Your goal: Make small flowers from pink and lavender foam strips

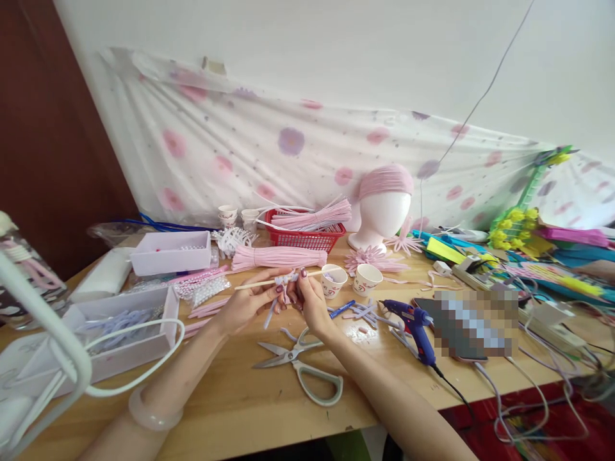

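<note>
In the middle of the head view, my two hands meet over the table around a thin wooden stick [257, 283]. A pale lilac pipe cleaner [269, 318] is wound around the stick, and one end of it hangs down. My left hand [250, 301] pinches the stick and the wound part from the left. From the right, my right hand [313, 299] closes its thumb and fingers on the pipe cleaner; the fingertips are partly hidden. Just below lie scissors [291, 356] with their blades apart. Paper cups [333, 282] stand close behind my right hand.
A blue glue gun [413, 323] and a phone [461, 326] lie at right among cables. White boxes [170, 255] stand at left, near a white curved tube [72, 358]. Behind are a red basket [307, 239], pink pipe cleaner bundles [278, 257] and a foam head [384, 214].
</note>
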A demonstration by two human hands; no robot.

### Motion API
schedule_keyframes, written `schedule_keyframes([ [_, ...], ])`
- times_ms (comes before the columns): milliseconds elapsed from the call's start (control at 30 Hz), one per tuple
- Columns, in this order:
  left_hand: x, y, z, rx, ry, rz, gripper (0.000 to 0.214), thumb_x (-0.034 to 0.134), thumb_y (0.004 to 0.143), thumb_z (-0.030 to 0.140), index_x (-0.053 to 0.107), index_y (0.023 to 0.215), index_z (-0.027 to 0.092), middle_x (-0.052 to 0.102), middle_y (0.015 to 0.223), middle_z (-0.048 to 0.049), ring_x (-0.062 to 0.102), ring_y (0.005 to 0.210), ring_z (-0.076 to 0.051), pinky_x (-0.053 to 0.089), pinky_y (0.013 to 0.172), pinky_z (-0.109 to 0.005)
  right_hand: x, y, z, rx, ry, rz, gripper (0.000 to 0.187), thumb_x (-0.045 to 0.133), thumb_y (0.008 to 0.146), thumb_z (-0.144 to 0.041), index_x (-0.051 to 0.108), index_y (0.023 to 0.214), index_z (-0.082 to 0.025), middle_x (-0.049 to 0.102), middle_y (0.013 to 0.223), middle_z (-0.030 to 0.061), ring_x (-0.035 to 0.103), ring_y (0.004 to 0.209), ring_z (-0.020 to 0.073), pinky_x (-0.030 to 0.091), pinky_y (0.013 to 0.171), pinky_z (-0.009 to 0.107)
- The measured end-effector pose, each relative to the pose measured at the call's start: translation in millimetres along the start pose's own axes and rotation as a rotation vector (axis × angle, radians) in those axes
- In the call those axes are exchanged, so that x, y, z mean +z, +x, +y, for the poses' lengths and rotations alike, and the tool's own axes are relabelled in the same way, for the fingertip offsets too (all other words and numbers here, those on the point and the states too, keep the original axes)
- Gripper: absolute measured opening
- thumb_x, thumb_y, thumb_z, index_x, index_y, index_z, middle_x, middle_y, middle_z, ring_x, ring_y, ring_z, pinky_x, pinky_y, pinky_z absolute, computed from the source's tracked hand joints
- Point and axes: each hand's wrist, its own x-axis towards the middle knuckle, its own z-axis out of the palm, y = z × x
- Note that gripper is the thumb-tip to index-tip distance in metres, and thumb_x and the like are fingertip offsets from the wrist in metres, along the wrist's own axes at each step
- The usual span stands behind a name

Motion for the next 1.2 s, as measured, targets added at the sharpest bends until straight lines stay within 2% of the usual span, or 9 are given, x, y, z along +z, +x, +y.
schedule_keyframes([
  [133, -3.0, -0.5, -1.5, -0.023, -0.013, -0.047, 0.045, 0.081, 0.074, 0.029, 0.064, 0.114, 0.016, 0.066, 0.063, 0.0009, 0.060, 0.058, -0.011, 0.048, 0.058, -0.020, 2.2, -0.7, -1.7, 0.015, 0.014, -0.045, 0.062, 0.052, 0.077, -0.075, 0.045, 0.052, -0.020, 0.035, 0.042, -0.0059, 0.031, 0.038, 0.0077, 0.020, 0.042, 0.024],
  [367, -5.6, -1.8, -0.4, -0.058, -0.008, -0.081, 0.043, 0.080, 0.073, 0.027, 0.064, 0.111, 0.016, 0.065, 0.065, 0.0009, 0.058, 0.056, -0.010, 0.046, 0.054, -0.020, 3.9, -1.7, -4.2, 0.028, 0.031, -0.036, 0.060, 0.055, 0.076, -0.074, 0.046, 0.052, -0.019, 0.034, 0.040, -0.0069, 0.029, 0.038, 0.0068, 0.018, 0.042, 0.024],
  [567, -5.7, 3.1, -5.0, 0.005, 0.015, 0.066, 0.042, 0.083, 0.069, 0.040, 0.066, 0.096, 0.013, 0.065, 0.059, 0.0011, 0.054, 0.051, -0.008, 0.045, 0.056, -0.020, 0.8, -0.6, -4.5, 0.058, 0.059, 0.039, 0.050, 0.056, 0.079, -0.062, 0.051, 0.056, -0.018, 0.033, 0.040, -0.0081, 0.025, 0.037, 0.0059, 0.016, 0.040, 0.023],
  [767, -8.0, 7.6, -9.8, 0.043, 0.055, 0.166, 0.039, 0.084, 0.065, 0.043, 0.069, 0.083, 0.012, 0.066, 0.058, -0.0004, 0.054, 0.051, -0.009, 0.040, 0.052, -0.021, 1.4, 3.5, -2.8, 0.099, 0.112, 0.108, 0.042, 0.054, 0.076, -0.057, 0.053, 0.060, -0.018, 0.032, 0.040, -0.0094, 0.023, 0.035, 0.0057, 0.014, 0.038, 0.022],
  [900, -10.7, 8.6, -10.0, 0.047, 0.120, 0.192, 0.031, 0.085, 0.064, 0.038, 0.072, 0.074, 0.011, 0.069, 0.063, -0.0028, 0.056, 0.054, -0.010, 0.043, 0.058, -0.022, 2.4, 4.5, -2.8, 0.129, 0.151, 0.131, 0.041, 0.055, 0.075, -0.056, 0.052, 0.059, -0.018, 0.033, 0.040, -0.0094, 0.022, 0.034, 0.0050, 0.013, 0.037, 0.022],
  [1067, -14.7, 8.7, -10.6, 0.020, 0.175, 0.178, 0.034, 0.085, 0.062, 0.036, 0.073, 0.083, 0.012, 0.074, 0.071, -0.0059, 0.060, 0.057, -0.012, 0.046, 0.060, -0.025, 0.4, 6.3, -5.3, 0.135, 0.199, 0.176, 0.039, 0.060, 0.073, -0.052, 0.051, 0.058, -0.018, 0.034, 0.040, -0.0096, 0.024, 0.034, 0.0042, 0.012, 0.037, 0.021],
  [1200, -14.2, 8.3, -11.1, 0.033, 0.204, 0.183, 0.035, 0.086, 0.060, 0.038, 0.071, 0.080, 0.013, 0.075, 0.071, -0.0060, 0.062, 0.061, -0.014, 0.049, 0.066, -0.027, 1.0, 6.5, -7.7, 0.199, 0.273, 0.161, 0.034, 0.061, 0.071, -0.048, 0.049, 0.059, -0.019, 0.032, 0.040, -0.0108, 0.019, 0.034, 0.0035, 0.010, 0.037, 0.020],
])
